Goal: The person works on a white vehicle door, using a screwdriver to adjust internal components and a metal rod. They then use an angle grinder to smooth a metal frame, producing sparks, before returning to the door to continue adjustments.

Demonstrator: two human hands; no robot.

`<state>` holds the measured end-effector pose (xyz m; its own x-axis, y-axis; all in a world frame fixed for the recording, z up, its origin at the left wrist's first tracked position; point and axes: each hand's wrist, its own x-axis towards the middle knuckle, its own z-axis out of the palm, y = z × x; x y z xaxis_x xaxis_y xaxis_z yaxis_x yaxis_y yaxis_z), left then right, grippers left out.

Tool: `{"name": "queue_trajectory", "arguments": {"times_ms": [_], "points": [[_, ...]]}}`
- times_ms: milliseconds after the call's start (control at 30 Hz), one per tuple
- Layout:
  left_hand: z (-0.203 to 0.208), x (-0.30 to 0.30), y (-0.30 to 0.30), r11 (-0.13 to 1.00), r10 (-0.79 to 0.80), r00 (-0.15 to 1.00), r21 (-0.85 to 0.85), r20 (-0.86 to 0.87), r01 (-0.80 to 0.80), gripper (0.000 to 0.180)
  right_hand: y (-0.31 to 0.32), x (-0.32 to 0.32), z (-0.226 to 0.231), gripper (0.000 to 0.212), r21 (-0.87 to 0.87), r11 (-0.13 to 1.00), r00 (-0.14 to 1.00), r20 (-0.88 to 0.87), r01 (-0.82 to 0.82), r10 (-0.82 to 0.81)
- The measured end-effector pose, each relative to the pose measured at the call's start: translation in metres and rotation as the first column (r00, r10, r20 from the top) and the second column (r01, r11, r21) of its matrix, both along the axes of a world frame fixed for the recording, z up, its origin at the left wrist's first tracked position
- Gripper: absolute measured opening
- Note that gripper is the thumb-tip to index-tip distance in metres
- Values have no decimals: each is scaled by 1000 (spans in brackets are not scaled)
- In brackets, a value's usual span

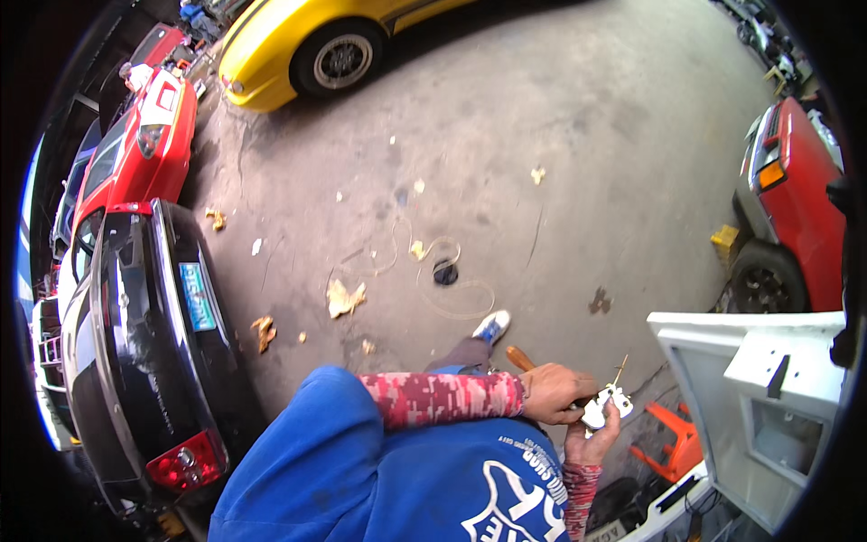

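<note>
A small white part with holes (607, 408), perhaps plastic, is held up in front of my body at the lower right. My right hand (596, 441) grips it from below, with the thumb against its face. My left hand (553, 394) reaches across from the left, its fingers curled at the part's near edge. A thin brownish rod (621, 369) sticks up from the part. Beside my left knuckles shows a brown-orange handle (519, 359); whether my left hand holds it is hidden.
Right of my hands stands a white panel with a window-like recess (786, 434), near an orange stand (670, 443). A black car (135, 316) and red car (140, 154) are left, a yellow car (289, 45) ahead, a red vehicle (804, 208) right. Crumpled scraps (345, 298) litter the floor.
</note>
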<state>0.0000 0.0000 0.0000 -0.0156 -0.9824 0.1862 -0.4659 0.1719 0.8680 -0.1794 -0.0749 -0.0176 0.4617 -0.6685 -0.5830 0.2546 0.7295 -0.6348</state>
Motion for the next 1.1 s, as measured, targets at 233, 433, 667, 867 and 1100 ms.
{"name": "queue_trajectory", "arguments": {"times_ms": [233, 433, 667, 867, 1100], "points": [[36, 70, -29, 997, -41, 999, -71, -18, 39, 30, -39, 78, 23, 28, 35, 996, 992, 95, 77, -80], [51, 92, -41, 999, 29, 999, -27, -23, -30, 21, -65, 108, 34, 23, 48, 998, 993, 119, -31, 25], [76, 105, -55, 988, 155, 988, -23, -14, -156, 19, -91, 131, 54, 20, 1, 986, 974, 151, -170, 168], [81, 114, -62, 999, 25, 999, -42, -44, -27, 15, -100, 129, 56, 21, -3, 981, 963, 192, -192, 189], [73, 119, -70, 999, 32, 999, 27, -35, -31, 18, -96, 132, 58, 21, -64, 991, 984, 129, -117, 125]]}}
